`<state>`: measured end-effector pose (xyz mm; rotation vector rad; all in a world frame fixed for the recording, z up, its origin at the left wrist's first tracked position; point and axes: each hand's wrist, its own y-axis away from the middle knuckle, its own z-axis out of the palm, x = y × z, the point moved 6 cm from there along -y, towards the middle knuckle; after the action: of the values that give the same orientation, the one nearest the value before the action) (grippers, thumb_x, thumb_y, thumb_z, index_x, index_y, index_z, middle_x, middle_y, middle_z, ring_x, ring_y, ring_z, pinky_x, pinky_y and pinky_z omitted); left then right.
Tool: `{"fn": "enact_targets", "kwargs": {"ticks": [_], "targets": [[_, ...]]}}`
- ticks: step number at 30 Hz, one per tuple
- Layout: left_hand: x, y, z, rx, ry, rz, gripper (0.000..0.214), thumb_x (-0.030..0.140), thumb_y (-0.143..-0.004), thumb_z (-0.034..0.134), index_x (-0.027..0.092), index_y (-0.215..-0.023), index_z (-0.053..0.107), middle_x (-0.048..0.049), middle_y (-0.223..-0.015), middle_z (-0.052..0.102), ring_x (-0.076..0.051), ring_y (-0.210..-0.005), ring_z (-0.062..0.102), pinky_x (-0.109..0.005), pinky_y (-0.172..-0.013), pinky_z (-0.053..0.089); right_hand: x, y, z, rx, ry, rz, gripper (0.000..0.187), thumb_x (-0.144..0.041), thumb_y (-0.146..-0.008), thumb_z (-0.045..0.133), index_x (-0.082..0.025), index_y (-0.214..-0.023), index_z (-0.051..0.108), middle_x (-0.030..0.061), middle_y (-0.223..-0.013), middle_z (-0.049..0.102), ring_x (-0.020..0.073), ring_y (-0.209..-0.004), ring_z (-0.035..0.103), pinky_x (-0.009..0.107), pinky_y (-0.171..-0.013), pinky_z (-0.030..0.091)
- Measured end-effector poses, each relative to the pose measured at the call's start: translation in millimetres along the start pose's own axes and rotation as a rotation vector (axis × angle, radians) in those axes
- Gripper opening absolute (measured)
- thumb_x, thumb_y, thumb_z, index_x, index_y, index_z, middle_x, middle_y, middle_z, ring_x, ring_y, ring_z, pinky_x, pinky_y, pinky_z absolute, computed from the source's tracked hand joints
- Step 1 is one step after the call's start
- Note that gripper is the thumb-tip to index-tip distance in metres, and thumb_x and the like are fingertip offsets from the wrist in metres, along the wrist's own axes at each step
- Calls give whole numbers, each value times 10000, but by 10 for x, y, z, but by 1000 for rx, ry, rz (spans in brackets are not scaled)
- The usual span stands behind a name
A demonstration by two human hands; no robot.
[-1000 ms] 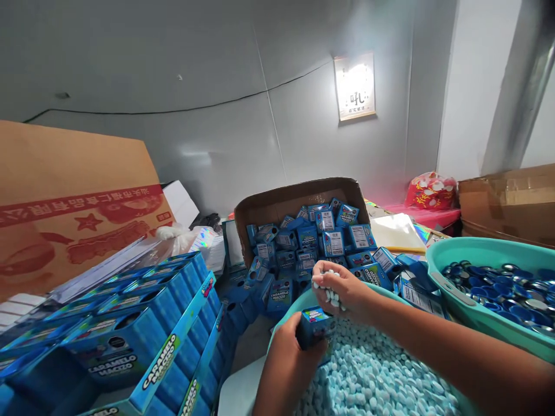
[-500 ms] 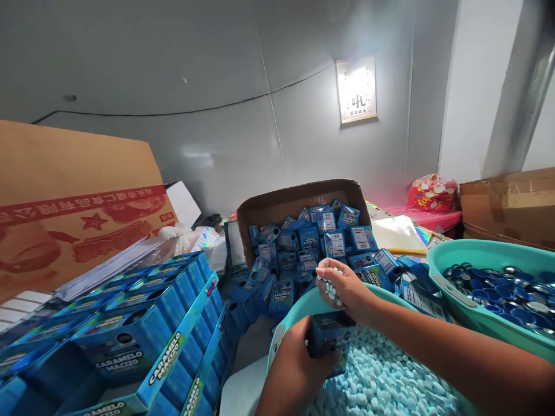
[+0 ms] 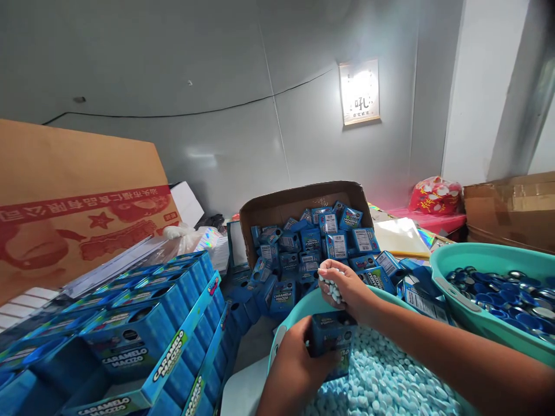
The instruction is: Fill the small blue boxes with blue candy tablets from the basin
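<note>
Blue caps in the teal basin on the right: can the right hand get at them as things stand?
Probably yes: the caps lie uncovered in the basin, close beside the right hand, with only the rim to cross, though its fingers hold candies.

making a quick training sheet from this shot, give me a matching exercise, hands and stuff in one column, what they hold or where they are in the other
1. left hand
2. right hand
3. round blue and silver lids
4. cardboard carton

A. packed with small blue boxes
B. gripping a small blue box
C. lying in a teal basin
D. holding pale blue candies

Pairs: 1-B, 2-D, 3-C, 4-A
</note>
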<state>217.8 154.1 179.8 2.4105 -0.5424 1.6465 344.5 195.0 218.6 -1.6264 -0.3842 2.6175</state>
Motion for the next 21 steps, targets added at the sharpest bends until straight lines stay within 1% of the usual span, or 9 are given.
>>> {"fn": "enact_targets", "kwargs": {"ticks": [2,5,11,13,16,21], "targets": [[-2,2,-5,-2,-5,-4,312,192,-600,687,198,-911,719,-31,-812,730,-200,-716,613,-301,-636,445,6,0,-4,2,-14,7,341,-415,-708,736,-218,-743,460,-99,-510,452,38,-363,329,158,-334,150],[-16,-5,8,-27,47,17,328,216,-614,695,202,-941,717,-31,-838,728,-209,-738,629,-304,-643,454,10,-2,-16,6,-23,15,309,-392,-713,721,-217,-749,469,-93,-522,462,41,-379,347,163,-353,180],[-24,-9,12,-52,75,7,391,187,-612,695,191,-1002,716,-50,-908,745,-238,-817,664,-327,-713,508,-12,24,20,-29,-22,27,327,-408,-708,730,-215,-752,469,-90,-520,466,46,-366,357,168,-337,135],[-7,-2,11,-59,89,16,403,164,-605,690,185,-1006,718,-57,-921,749,-241,-822,671,-333,-728,521,-23,35,30,-30,-25,21,330,-402,-701,739,-211,-746,474,-89,-514,471,49,-373,381,165,-345,176],[0,2,-5,-44,76,15,387,171,-610,693,186,-996,720,-58,-917,749,-250,-834,680,-344,-742,531,-26,43,34,-35,-20,20,324,-398,-703,739,-209,-746,479,-91,-507,471,53,-380,396,166,-356,211],[-13,-11,-15,-13,82,8,386,159,-603,681,195,-985,721,-47,-907,746,-247,-835,676,-332,-724,527,-19,36,26,-45,56,6,327,-432,-727,727,-214,-771,488,-87,-516,493,76,-392,463,174,-355,201]]}}
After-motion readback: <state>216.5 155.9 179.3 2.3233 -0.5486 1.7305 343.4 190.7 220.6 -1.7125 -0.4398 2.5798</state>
